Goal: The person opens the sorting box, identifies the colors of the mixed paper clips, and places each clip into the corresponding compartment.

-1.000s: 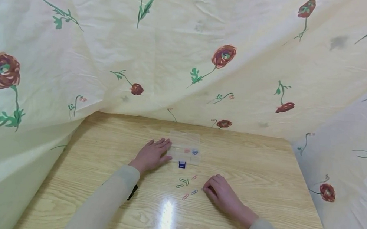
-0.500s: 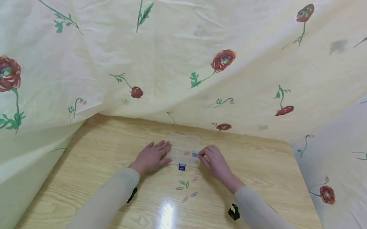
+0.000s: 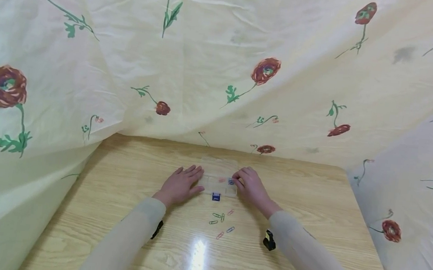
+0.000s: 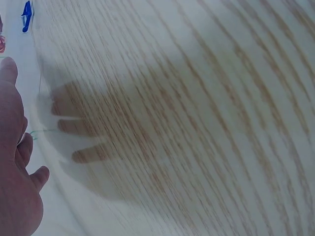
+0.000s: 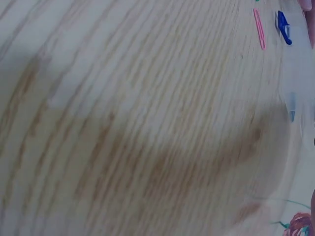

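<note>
In the head view, a clear plastic box [image 3: 211, 188] lies with its lid [image 3: 219, 165] folded back and a blue latch [image 3: 215, 196] at its front. Pink paper clips [image 3: 222, 180] and blue paper clips [image 3: 231, 181] sit in separate compartments. My left hand [image 3: 180, 185] rests flat, fingers spread, against the box's left side. At the right rear compartment, my right hand [image 3: 252, 186] pinches a blue paper clip, which its fingertips largely hide. Both wrist views show mostly table; the left one catches part of my left hand [image 4: 17, 162].
In front of the box lie loose paper clips: several green ones [image 3: 216, 215], a pink one [image 3: 231, 212], another pink one [image 3: 220, 235] and a blue one [image 3: 230, 230]. A flowered cloth [image 3: 192, 62] hangs behind and beside the wooden table [image 3: 294, 183].
My right hand has carried a blue paper clip from the loose group up to the box, then shifted slightly over the blue clips' compartment. The left hand stays in place.
</note>
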Action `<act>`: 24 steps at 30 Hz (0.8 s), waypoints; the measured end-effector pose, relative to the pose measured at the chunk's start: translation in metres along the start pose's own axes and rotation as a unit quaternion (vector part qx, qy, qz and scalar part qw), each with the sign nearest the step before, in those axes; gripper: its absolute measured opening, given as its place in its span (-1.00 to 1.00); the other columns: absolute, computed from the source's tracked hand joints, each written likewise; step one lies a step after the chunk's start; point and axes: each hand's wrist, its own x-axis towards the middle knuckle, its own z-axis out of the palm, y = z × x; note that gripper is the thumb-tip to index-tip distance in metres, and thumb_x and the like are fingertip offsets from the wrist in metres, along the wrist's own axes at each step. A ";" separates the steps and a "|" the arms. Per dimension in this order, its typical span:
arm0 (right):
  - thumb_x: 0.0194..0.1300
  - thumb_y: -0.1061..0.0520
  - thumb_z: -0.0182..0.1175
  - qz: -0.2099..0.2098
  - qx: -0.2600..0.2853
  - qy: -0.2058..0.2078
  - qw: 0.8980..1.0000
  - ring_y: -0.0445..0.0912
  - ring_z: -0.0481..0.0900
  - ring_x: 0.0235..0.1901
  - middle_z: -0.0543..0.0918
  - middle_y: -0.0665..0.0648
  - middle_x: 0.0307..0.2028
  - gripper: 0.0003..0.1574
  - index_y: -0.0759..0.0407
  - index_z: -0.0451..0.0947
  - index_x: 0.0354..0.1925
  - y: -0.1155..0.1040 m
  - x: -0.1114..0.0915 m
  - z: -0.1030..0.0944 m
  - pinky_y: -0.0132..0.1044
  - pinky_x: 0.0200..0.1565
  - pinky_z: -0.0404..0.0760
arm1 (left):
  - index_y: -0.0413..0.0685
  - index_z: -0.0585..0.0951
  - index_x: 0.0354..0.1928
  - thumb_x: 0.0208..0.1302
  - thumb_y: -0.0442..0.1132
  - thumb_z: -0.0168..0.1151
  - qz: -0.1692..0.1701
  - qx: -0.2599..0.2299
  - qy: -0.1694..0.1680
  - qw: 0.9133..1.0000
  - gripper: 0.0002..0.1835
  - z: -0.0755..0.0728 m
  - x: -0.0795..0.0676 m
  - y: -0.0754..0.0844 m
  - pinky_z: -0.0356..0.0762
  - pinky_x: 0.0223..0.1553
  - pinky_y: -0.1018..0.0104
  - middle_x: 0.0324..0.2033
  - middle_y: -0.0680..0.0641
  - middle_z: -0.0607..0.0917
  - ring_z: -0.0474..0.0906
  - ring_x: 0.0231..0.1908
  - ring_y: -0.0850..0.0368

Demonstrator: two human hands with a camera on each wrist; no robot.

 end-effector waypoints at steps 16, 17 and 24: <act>0.19 0.28 0.58 -0.023 0.034 0.018 0.999 0.07 0.66 -0.10 0.76 0.17 -0.17 -0.71 0.28 0.79 -0.10 -0.012 -0.026 -0.014 -0.02 -0.02 0.75 | 0.01 0.20 0.69 0.67 0.30 -0.12 0.002 -0.005 -0.008 1.000 -0.22 -0.003 -0.002 0.001 0.02 0.66 -0.14 0.67 0.00 0.19 0.06 0.66 -0.01; 0.19 0.28 0.58 -0.022 0.038 0.018 0.999 0.07 0.66 -0.09 0.76 0.17 -0.16 -0.70 0.27 0.79 -0.08 -0.013 -0.029 -0.016 -0.03 -0.02 0.75 | 0.01 0.20 0.69 0.67 0.30 -0.11 0.001 -0.006 -0.009 1.000 -0.22 -0.003 -0.002 0.002 0.02 0.66 -0.14 0.67 0.00 0.19 0.05 0.66 -0.01; 0.18 0.29 0.58 -0.023 0.062 0.011 0.998 0.07 0.67 -0.01 0.76 0.17 -0.05 -0.60 0.26 0.78 0.01 -0.023 -0.047 -0.022 -0.01 0.05 0.77 | 0.01 0.18 0.70 0.67 0.29 -0.11 -0.004 0.000 -0.017 1.000 -0.22 -0.005 -0.002 0.002 0.02 0.66 -0.11 0.67 0.01 0.17 0.03 0.67 0.02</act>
